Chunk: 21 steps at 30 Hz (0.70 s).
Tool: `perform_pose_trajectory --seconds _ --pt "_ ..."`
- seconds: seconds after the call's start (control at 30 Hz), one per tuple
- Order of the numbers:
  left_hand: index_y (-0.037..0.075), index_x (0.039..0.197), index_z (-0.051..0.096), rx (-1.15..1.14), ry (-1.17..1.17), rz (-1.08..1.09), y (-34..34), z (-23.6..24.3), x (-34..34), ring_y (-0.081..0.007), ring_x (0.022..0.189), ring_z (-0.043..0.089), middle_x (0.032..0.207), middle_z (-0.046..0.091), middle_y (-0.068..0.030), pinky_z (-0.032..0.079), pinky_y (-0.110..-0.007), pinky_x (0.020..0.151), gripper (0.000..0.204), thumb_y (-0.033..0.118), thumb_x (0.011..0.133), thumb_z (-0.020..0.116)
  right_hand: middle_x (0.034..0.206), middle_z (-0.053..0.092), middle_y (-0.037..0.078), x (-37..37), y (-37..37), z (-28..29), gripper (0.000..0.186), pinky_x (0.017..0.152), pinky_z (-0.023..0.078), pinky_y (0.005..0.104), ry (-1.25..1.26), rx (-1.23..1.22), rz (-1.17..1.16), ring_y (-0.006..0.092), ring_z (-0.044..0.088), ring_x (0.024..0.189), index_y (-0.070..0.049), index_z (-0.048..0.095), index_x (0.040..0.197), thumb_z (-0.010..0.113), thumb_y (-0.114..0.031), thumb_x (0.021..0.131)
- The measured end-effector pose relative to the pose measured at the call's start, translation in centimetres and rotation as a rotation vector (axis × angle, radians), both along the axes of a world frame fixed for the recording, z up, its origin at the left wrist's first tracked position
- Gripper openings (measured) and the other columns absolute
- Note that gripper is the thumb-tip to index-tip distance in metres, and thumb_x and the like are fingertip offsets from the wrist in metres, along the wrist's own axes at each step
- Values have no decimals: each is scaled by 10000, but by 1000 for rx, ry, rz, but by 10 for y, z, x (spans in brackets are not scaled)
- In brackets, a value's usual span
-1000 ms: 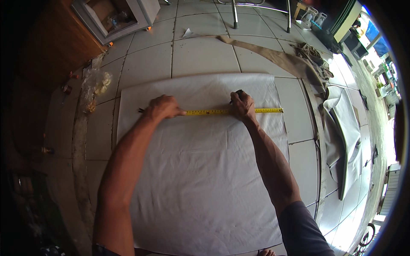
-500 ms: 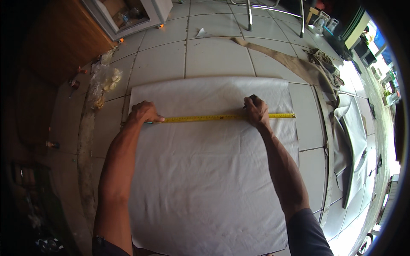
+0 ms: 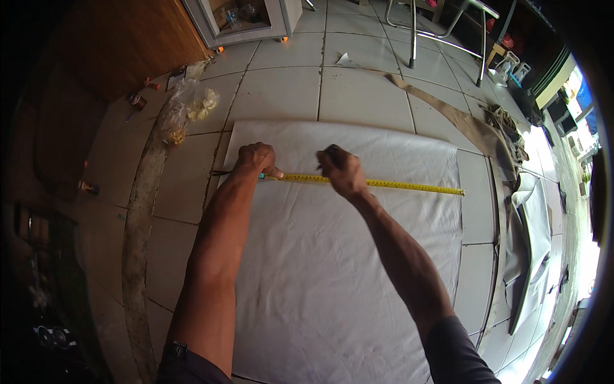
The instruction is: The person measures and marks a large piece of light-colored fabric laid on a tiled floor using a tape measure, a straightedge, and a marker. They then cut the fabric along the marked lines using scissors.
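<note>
A pale grey, leather-like sheet [image 3: 358, 269] lies spread on the tiled floor under both my arms. Across its far part runs the yellow blade of a tape measure [image 3: 416, 186], its end hook at the sheet's right edge. My left hand [image 3: 257, 159] is closed at the tape's left end, thumb on the blade; a bit of teal shows beneath it, and the rest of the case is hidden. My right hand [image 3: 344, 174], slightly blurred, is closed around a small dark object [image 3: 332, 150] over the middle of the tape. The object's kind cannot be made out.
A folded grey sheet [image 3: 529, 243] lies at the right, near a long brown strip [image 3: 448, 109] and crumpled cloth [image 3: 505, 131]. Far left are a clear plastic bag [image 3: 185, 112] and a glass-fronted cabinet [image 3: 252, 19]. A metal-legged chair [image 3: 413, 38] stands at the back.
My right hand has moved left along the tape, toward my left hand, with the dark object still in it. The whole view has shifted, so the scene sits further right.
</note>
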<state>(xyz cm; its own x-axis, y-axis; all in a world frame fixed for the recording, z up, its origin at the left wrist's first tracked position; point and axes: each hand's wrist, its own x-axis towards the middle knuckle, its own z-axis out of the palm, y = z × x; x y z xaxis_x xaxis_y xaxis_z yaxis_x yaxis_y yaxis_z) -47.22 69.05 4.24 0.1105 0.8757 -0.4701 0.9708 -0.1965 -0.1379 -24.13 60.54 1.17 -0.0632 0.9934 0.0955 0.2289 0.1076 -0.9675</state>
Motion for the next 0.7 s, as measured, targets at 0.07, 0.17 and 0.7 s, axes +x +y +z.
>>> perform_pose_trajectory --seconds 0.07,0.17,0.7 --pt "50 955 810 -55 -14 -7 1 1 -1 -311 952 753 978 782 -147 583 -434 863 634 635 719 871 843 727 146 -25 10 -8 310 731 555 345 -113 15 -2 190 700 752 19 667 996 623 -285 1035" --pt "57 938 811 -24 -9 5 1 1 -1 -304 962 754 985 784 -141 585 -430 863 612 631 734 864 901 720 166 -37 18 -33 248 753 574 380 -275 -48 -31 291 737 802 -15 669 996 582 -244 1027" --pt "118 1078 800 -119 30 32 -1 12 5 -271 1030 759 1098 791 -80 599 -405 899 543 591 811 824 905 629 128 -32 28 -74 151 613 597 428 -473 408 23 330 690 749 -63 636 993 680 -53 849"
